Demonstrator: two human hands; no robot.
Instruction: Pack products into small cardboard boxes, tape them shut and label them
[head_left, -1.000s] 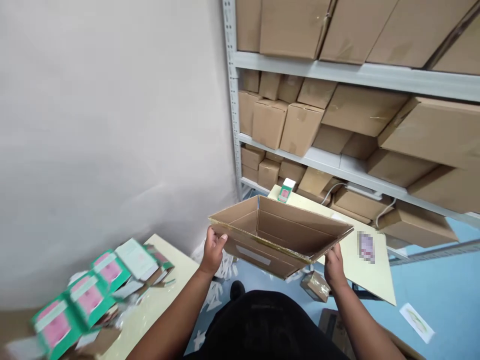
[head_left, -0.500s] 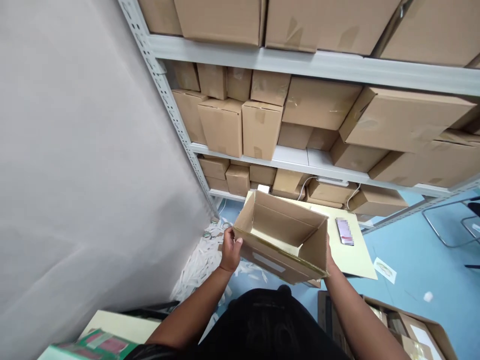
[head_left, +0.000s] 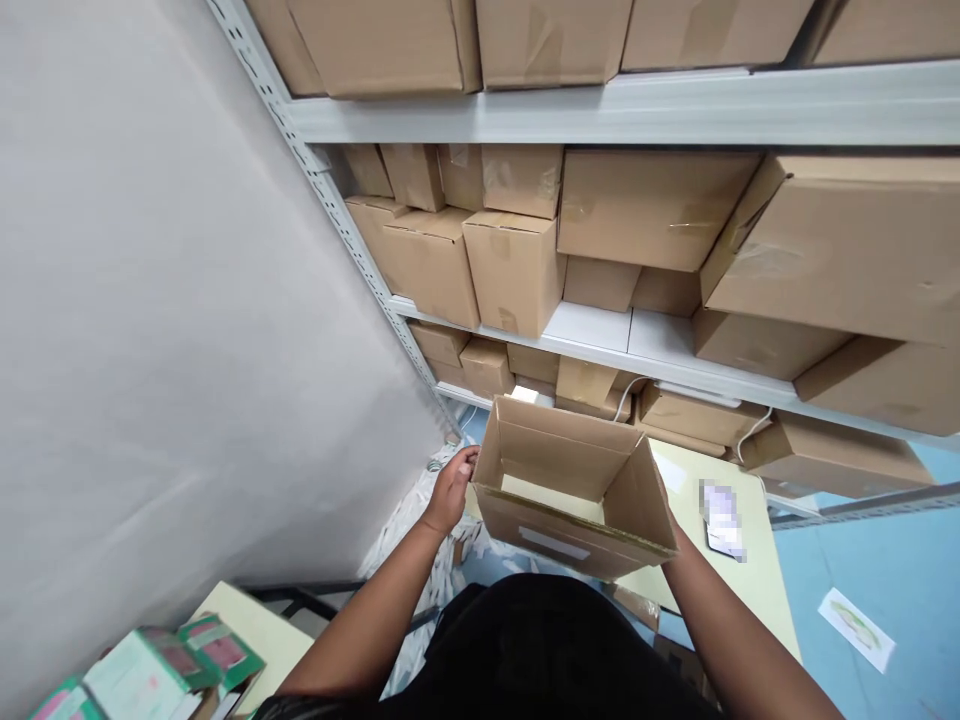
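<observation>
An open brown cardboard box [head_left: 577, 490] is held in front of me, its mouth facing up and a white label on its near wall. My left hand [head_left: 452, 487] grips the box's left side with fingers curled on the edge. The right forearm reaches up to the box's right wall; my right hand is hidden behind the cardboard. Through the box's open bottom a pale yellow surface shows. The box hangs just above the near edge of a pale yellow table [head_left: 757, 560].
A grey metal shelf rack [head_left: 600, 335] packed with sealed cardboard boxes fills the view ahead. A grey wall is at left. Green and pink packets [head_left: 150, 665] lie on a second table at lower left. White paper scraps litter the blue floor [head_left: 885, 570].
The box has been squared up from a flattened tilt and moved forward over the yellow table. My view has swung away from the packets toward the shelves.
</observation>
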